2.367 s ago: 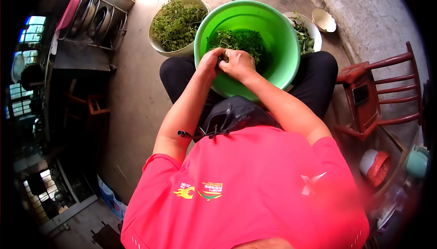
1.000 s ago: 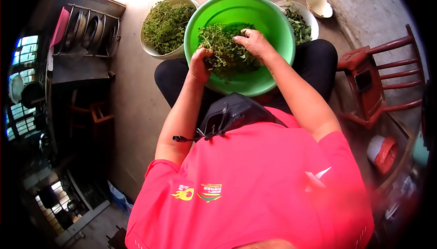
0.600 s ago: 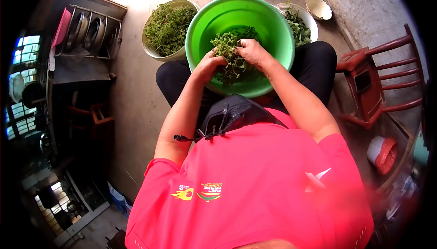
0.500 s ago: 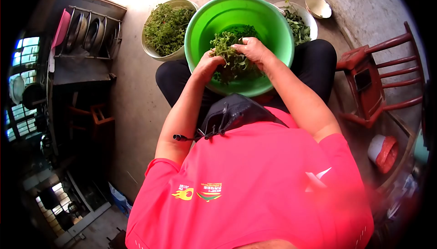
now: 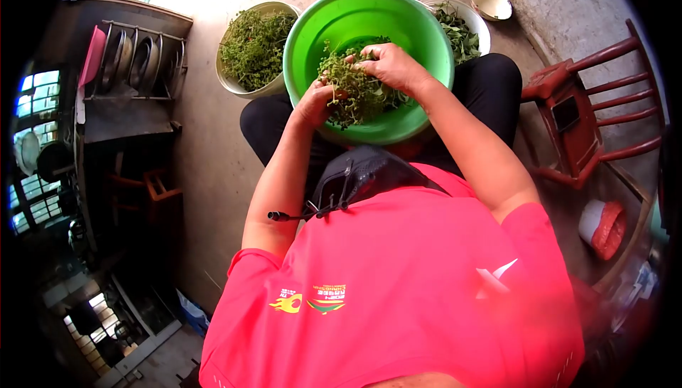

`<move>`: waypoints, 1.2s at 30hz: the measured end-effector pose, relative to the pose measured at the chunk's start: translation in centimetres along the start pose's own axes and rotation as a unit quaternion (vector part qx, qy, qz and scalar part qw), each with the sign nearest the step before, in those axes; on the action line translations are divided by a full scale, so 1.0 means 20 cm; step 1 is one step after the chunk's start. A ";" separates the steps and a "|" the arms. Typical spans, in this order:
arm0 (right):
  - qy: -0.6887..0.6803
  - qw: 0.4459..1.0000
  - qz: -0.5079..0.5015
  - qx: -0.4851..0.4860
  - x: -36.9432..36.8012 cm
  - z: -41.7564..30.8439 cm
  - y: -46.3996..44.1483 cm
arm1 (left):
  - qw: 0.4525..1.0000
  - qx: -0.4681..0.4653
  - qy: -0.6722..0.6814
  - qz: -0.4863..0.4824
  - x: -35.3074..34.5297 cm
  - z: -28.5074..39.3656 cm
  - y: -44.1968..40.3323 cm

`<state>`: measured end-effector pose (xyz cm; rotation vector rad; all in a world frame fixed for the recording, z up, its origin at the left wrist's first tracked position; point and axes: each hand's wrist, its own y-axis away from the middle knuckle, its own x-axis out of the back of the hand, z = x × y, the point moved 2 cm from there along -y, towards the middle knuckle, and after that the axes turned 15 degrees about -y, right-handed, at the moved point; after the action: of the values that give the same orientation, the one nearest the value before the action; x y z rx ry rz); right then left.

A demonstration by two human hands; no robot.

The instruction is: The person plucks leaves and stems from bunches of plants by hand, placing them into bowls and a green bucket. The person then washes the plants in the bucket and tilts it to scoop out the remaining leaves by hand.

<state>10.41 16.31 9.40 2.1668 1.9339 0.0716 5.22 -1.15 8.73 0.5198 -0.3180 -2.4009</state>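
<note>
A large green plastic basin sits between my knees. Over it I hold a bunch of leafy green sprigs with thin stems and small clustered tips. My left hand is closed round the left side of the bunch, its fingers partly covered by greenery. My right hand pinches the upper right part with thumb and fingers. More dark greens lie inside the basin beneath the bunch, largely hidden by it.
A pale bucket heaped with similar sprigs stands left of the basin. On the right, a white tub holds broader leaves, with an enamel bowl beyond. A red wooden chair stands right; a dish rack is left.
The bunch has shifted slightly left and now spreads wider and lower between my hands. My left hand has turned and moved a little left; my right hand has moved up slightly.
</note>
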 end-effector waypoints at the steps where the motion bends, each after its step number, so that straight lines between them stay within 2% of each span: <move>1: 0.084 0.996 -0.016 0.037 -0.03 0.01 -0.03 | 0.990 -0.015 -0.137 -0.009 0.04 -0.02 0.00; 2: 0.150 0.984 -0.027 0.087 -0.05 0.03 -0.05 | 0.986 -0.027 -0.166 -0.018 0.07 -0.05 -0.01; 4: 0.223 0.970 -0.022 0.096 -0.08 -0.02 -0.03 | 0.973 -0.053 -0.223 -0.032 0.11 -0.07 -0.01; 6: 0.274 0.958 -0.019 0.080 -0.11 -0.03 -0.03 | 0.997 0.039 -0.050 -0.037 0.16 -0.11 -0.04; 7: 0.324 0.944 -0.018 0.063 -0.12 -0.03 -0.03 | 0.995 0.081 -0.040 -0.032 0.19 -0.15 -0.06; 8: 0.324 0.944 -0.018 0.063 -0.11 -0.02 -0.03 | 0.995 0.082 -0.039 -0.032 0.22 -0.20 -0.07; 9: 0.301 0.951 -0.024 0.069 -0.11 -0.01 -0.04 | 0.990 0.042 -0.132 -0.040 0.23 -0.21 -0.08; 11: 0.278 0.957 -0.029 0.075 -0.08 0.01 -0.06 | 0.976 0.006 -0.211 -0.049 0.26 -0.24 -0.08; 12: 0.199 0.979 -0.021 0.021 -0.05 0.00 -0.06 | 0.967 -0.013 -0.249 -0.052 0.26 -0.24 -0.08; 13: 0.119 0.992 -0.013 -0.033 -0.04 0.01 -0.05 | 0.991 0.002 -0.116 -0.069 0.18 -0.16 -0.05; 14: -0.036 0.998 0.035 -0.025 -0.04 0.06 -0.03 | 0.996 0.017 0.020 -0.084 0.14 -0.12 -0.03; 16: -0.228 0.968 0.014 -0.104 -0.06 0.18 -0.08 | 0.996 0.001 0.002 -0.094 0.18 -0.15 -0.06; 17: -0.229 0.968 0.014 -0.106 -0.05 0.21 -0.09 | 0.996 -0.003 0.027 -0.085 0.16 -0.13 -0.05; 18: -0.286 0.951 0.011 -0.115 -0.07 0.20 -0.07 | 0.996 -0.007 0.053 -0.075 0.14 -0.13 -0.05; 19: -0.344 0.931 0.010 -0.123 -0.07 0.19 -0.06 | 0.997 -0.013 0.011 -0.070 0.15 -0.13 -0.07; 20: -0.345 0.930 0.012 -0.123 -0.05 0.17 -0.05 | 0.997 -0.011 0.011 -0.071 0.15 -0.13 -0.07; 22: -0.403 0.905 0.083 -0.105 0.03 0.05 -0.01 | 0.997 -0.009 -0.026 -0.071 0.17 -0.13 -0.05; 24: -0.390 0.913 0.117 -0.015 0.13 -0.02 -0.03 | 0.998 0.004 -0.027 -0.051 0.19 -0.16 -0.03; 26: -0.383 0.921 0.058 -0.027 0.24 -0.08 0.01 | 0.996 -0.003 0.078 -0.037 0.23 -0.20 -0.01; 27: -0.371 0.927 0.037 -0.029 0.27 -0.10 0.05 | 0.996 0.020 0.085 -0.034 0.21 -0.18 0.00; 29: -0.329 0.943 0.024 -0.048 0.30 -0.08 0.10 | 0.994 -0.016 0.099 -0.051 0.19 -0.14 0.01; 30: -0.287 0.956 0.015 -0.056 0.29 -0.05 0.14 | 0.995 -0.033 0.085 -0.045 0.18 -0.12 0.02; 32: -0.157 0.969 0.015 -0.188 0.27 0.03 0.22 | 0.995 -0.029 0.087 -0.047 0.19 -0.12 0.00; 34: -0.037 0.976 -0.027 -0.213 0.27 0.30 0.19 | 0.995 -0.022 0.086 -0.055 0.19 -0.12 -0.01; 36: 0.165 0.962 -0.042 -0.213 0.20 0.32 0.20 | 0.991 -0.051 0.124 -0.028 0.18 -0.11 -0.02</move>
<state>16.08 18.85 3.52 1.8691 1.9438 0.8032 3.37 -3.37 5.50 0.7786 -0.0731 -2.3576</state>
